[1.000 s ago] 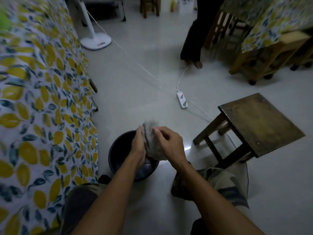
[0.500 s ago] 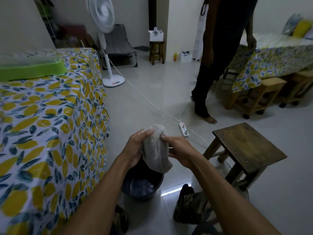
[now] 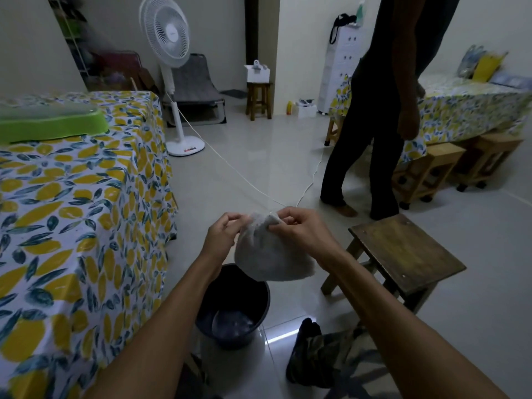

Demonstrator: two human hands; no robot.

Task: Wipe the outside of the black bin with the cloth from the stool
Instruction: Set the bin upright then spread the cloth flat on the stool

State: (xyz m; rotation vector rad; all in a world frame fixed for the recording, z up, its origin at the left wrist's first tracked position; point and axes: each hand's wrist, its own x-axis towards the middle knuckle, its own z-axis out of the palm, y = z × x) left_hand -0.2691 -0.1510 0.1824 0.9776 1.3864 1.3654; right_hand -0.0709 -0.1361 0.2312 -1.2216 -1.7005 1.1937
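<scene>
A grey cloth (image 3: 269, 254) hangs in the air above the black bin (image 3: 260, 308), which stands on the floor with a clear bag or water glinting inside. My left hand (image 3: 223, 233) pinches the cloth's top left edge and my right hand (image 3: 299, 228) pinches its top right edge, so the cloth droops between them. The dark wooden stool (image 3: 403, 251) stands to the right of the bin with a bare top.
A table with a lemon-print cover (image 3: 72, 211) and a green tray (image 3: 49, 125) stands close on the left. A person in black (image 3: 371, 125) stands ahead right, near a white cable (image 3: 230, 165) from the fan (image 3: 169, 53). Low wooden stools (image 3: 426, 174) stand far right. A camouflage cloth (image 3: 325, 355) lies by my feet.
The view has tilted up from the floor to the room. Both hands have raised the bunched cloth above the bin and spread it out by its top edge.
</scene>
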